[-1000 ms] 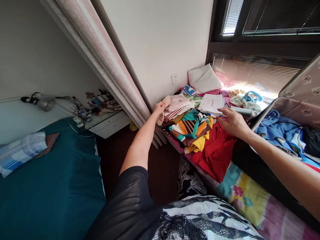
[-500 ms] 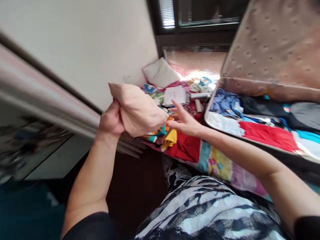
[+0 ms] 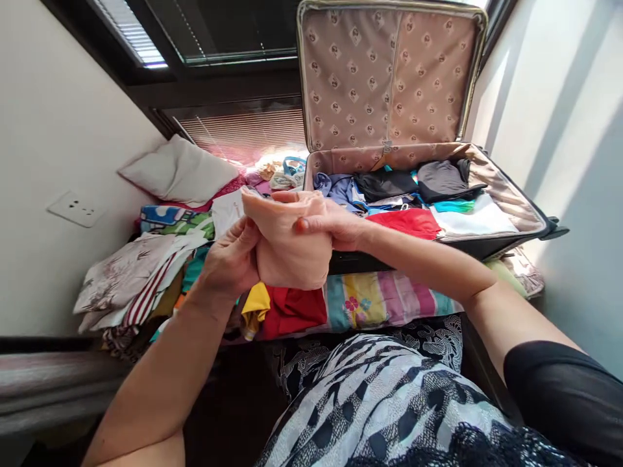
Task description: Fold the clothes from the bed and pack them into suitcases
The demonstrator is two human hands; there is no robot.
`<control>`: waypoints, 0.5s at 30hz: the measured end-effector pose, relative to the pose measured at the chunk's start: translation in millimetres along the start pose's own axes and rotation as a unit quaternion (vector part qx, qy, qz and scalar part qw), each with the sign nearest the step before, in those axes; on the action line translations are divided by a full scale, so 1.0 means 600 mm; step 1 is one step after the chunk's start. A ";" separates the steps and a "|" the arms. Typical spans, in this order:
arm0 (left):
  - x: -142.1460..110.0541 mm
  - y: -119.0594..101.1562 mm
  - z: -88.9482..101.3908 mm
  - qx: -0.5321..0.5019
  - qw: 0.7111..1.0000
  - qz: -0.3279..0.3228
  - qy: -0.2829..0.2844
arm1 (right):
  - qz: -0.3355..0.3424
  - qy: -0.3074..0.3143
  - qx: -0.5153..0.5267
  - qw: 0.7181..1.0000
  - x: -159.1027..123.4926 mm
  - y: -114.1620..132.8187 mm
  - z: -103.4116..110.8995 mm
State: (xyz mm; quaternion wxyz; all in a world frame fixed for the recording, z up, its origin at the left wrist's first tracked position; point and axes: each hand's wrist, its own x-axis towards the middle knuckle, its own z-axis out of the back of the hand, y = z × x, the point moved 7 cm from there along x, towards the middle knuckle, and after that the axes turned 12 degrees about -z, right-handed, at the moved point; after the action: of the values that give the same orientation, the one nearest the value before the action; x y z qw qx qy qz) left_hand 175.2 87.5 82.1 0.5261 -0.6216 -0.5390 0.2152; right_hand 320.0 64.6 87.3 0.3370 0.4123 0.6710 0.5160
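A soft peach-coloured garment [image 3: 294,256], bunched or folded with an open band along its top, is held up in front of me; its exact kind I cannot make out. My left hand [image 3: 236,256] grips its left side with the thumb on the near face. On the right side my right hand [image 3: 335,224] is closed round the upper edge, thumb in front and fingers mostly hidden behind. Below and behind the garment lie a red cloth [image 3: 296,310] and a yellow cloth [image 3: 256,308].
An open suitcase [image 3: 506,207] with folded clothes inside stands on the bed at the right, lid [image 3: 350,78] upright. Piled clothes [image 3: 131,272] lie at the left, with a white pillow [image 3: 182,172] behind them. A wall socket [image 3: 75,209] is at far left.
My view has swung right, bringing the whole suitcase in. My right hand, spread and apart from the garment before, now grips it too. The garment looks more gathered.
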 end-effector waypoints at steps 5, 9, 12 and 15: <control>0.097 0.000 -0.119 -0.018 0.990 -0.076 0.119 | 0.046 -0.188 -0.190 0.963 -0.069 0.126 0.089; 0.136 0.086 -0.187 0.009 0.958 -0.010 0.286 | 0.072 -0.307 -0.196 0.929 -0.129 0.181 0.175; 0.150 0.199 -0.231 0.079 0.924 0.096 0.363 | 0.084 -0.416 -0.165 0.890 -0.199 0.185 0.271; 0.184 0.282 -0.298 0.097 0.926 0.092 0.352 | 0.076 -0.504 -0.141 0.849 -0.293 0.168 0.367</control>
State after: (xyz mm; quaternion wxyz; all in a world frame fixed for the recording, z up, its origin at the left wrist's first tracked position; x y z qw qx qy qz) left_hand 435.6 133.7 28.6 0.7178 -0.6501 -0.2356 0.0815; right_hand 610.0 10.0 136.8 0.6432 0.6132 0.2959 0.3503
